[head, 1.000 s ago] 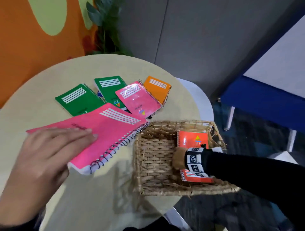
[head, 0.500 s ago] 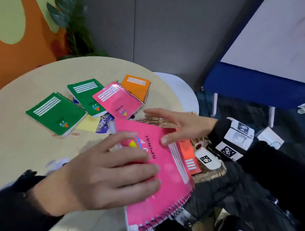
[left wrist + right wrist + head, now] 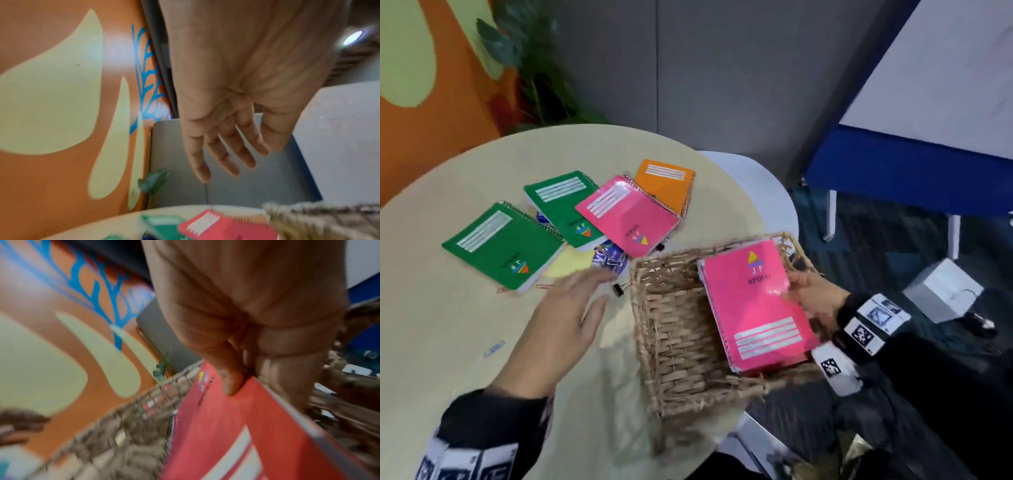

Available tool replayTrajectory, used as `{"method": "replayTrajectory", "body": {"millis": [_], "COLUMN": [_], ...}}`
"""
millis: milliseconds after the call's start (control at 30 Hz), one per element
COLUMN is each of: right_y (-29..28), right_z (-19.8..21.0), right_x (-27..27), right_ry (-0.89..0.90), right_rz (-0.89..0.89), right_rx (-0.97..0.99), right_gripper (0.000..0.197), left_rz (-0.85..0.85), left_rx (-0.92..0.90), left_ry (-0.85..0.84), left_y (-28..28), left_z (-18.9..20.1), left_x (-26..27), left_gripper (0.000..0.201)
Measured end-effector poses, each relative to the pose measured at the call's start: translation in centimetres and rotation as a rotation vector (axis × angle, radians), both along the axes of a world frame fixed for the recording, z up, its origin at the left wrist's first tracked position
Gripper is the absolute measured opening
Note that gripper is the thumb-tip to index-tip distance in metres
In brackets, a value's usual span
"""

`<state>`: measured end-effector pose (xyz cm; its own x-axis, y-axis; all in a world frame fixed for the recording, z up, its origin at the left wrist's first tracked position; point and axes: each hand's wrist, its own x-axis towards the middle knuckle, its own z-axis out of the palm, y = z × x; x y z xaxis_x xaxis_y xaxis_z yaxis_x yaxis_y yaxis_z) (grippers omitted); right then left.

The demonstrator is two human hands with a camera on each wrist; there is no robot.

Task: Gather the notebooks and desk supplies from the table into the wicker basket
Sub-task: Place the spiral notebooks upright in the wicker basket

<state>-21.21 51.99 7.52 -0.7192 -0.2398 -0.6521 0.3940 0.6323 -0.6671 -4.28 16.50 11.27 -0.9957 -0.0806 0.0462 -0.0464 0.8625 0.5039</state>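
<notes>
Holding pink notebook (image 3: pixel 755 301) inside basket (image 3: pixel 674 329)

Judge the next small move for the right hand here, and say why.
Probably let go of the large pink notebook. The right hand grips its edge, thumb on the cover, and the notebook already lies inside the wicker basket along its right side. The left hand is open over the table, holding nothing.
</notes>
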Motion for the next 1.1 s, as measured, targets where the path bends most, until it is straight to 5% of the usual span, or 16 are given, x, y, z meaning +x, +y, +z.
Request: {"method": "replayTrajectory", "body": {"millis": [167, 300, 400, 467, 733, 900, 1100], "right_y": [-1.5, -2.8, -3.6, -5.2, -20.3, -29.1, -33.6], "right_z": [-3.3, -3.1, -2.4, -0.3, 7.4, 4.4, -2.0], "right_x": [-0.8, -0.4, -0.1, -0.6, -5.9, -11.8, -16.3], "right_ry": [0.078, 0.089, 0.099, 0.143, 0.502, 0.58, 0.359], "right_rz": [0.486, 0.611, 0.681, 0.72, 0.52, 0.593, 0.578], "right_rx": [0.697, 0.855, 0.899, 0.857, 0.251, 0.428, 0.659], "right_gripper": [0.026, 0.031, 0.045, 0.034, 0.021, 0.021, 0.096], "left_rz": [0.132, 0.198, 0.224, 0.235, 0.237, 0.172, 0.039], "left_rx": [0.058, -0.025, -0.164, -0.264, -0.511, -0.54, -0.564], "left_ry": [-0.223, -0.3, -0.387, -0.468, -0.629, -0.682, -0.795], "left_y": [-2.8, -7.3, -11.6, -14.5, -21.5, -23.5, -25.9], "left_z": [-3.4, -4.4, -4.1, -3.9, -5.8, -8.4, -10.5], "left_x": [2.7, 2.1, 1.0, -0.5, -10.6, -15.5, -18.5], "left_gripper": [0.037, 0.032, 0.039, 0.041, 0.075, 0.101, 0.119]}}
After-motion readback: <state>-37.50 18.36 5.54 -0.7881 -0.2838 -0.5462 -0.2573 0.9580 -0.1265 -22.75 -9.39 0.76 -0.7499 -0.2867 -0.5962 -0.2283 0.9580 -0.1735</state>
